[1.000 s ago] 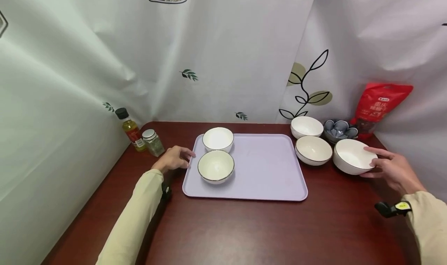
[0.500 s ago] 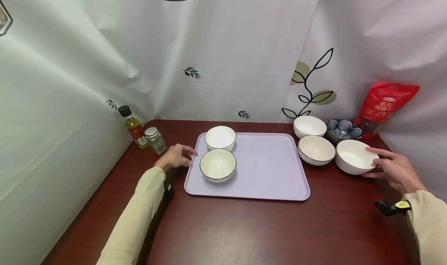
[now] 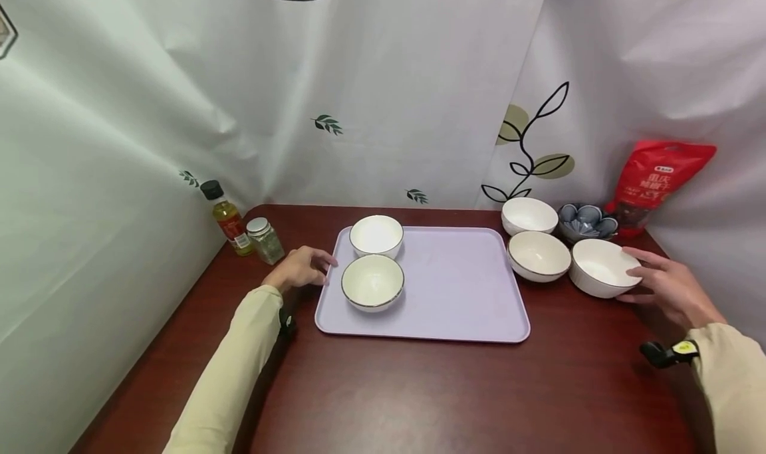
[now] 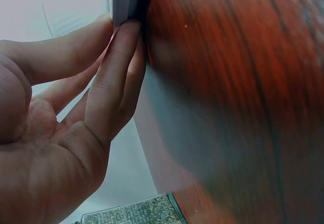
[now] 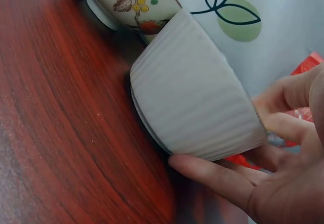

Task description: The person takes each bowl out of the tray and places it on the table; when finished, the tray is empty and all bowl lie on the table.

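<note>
Right hand (image 3: 673, 286) clasps ribbed bowl (image 3: 601, 271) by its right side; left hand (image 3: 299, 268) pinches tray (image 3: 455, 281).

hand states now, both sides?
Left hand: pinches the tray at its edge.
Right hand: holds the ribbed bowl by its side.

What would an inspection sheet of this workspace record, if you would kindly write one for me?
Surface: glossy red-brown table.
Job's things: ribbed white bowl at right; lilac tray bearing a rear bowl and a front bowl; far bowl and near bowl just right of it.
Clutter: black-capped bottle, lidded jar, red packet, dark bowl holding blue-grey pieces.
Left hand: pinches the tray's left edge.
Right hand: grips the ribbed white bowl.
Cables: nothing seen.
Surroundings: pale printed sheeting.
</note>
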Motion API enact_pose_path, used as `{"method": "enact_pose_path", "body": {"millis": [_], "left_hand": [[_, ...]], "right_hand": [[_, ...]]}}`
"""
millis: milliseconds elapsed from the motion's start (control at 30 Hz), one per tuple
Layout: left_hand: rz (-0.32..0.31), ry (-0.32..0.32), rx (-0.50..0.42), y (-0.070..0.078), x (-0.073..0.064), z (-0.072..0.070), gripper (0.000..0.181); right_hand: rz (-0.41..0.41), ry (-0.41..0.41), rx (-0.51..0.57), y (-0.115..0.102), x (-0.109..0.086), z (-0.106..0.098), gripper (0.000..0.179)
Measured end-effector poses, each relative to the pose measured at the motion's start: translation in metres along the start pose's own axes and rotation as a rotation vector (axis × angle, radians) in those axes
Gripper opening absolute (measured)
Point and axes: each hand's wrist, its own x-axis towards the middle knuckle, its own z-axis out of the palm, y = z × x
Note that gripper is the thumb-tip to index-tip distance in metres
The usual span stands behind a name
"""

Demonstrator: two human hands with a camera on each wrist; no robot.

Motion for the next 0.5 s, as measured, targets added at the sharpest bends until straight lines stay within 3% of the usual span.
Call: {"method": "enact_pose_path", "body": {"millis": [33,100,200,300,400,500], "left_hand": [[-0.002,0.0,0.004,0.0,0.0,0.0,0.04],[-0.008,-0.002,0.005,-0.001,0.0,-0.001,0.04],[-0.012,-0.002,-0.005,-0.003,0.0,0.001,0.04],[-0.005,-0.001,-0.007,-0.004,0.0,0.001,0.04],[0.01,0.01,0.003,-0.003,-0.001,0.001,0.04],[0.019,0.018,0.014,-0.001,-0.002,0.001,0.04]], "right_hand": [[-0.001,-0.01,-0.012,-0.001,0.0,0.0,0.038],[0.008,-0.001,-0.136,-0.005,-0.001,0.002,0.047],[-0.002,0.087,-0.461,-0.017,-0.005,0.008,0.066],[-0.063,0.235,-0.759,-0.036,-0.011,0.024,0.067],[-0.142,0.362,-0.908,-0.055,-0.015,0.044,0.062],[-0.219,0.416,-0.936,-0.07,-0.015,0.066,0.058]]}}
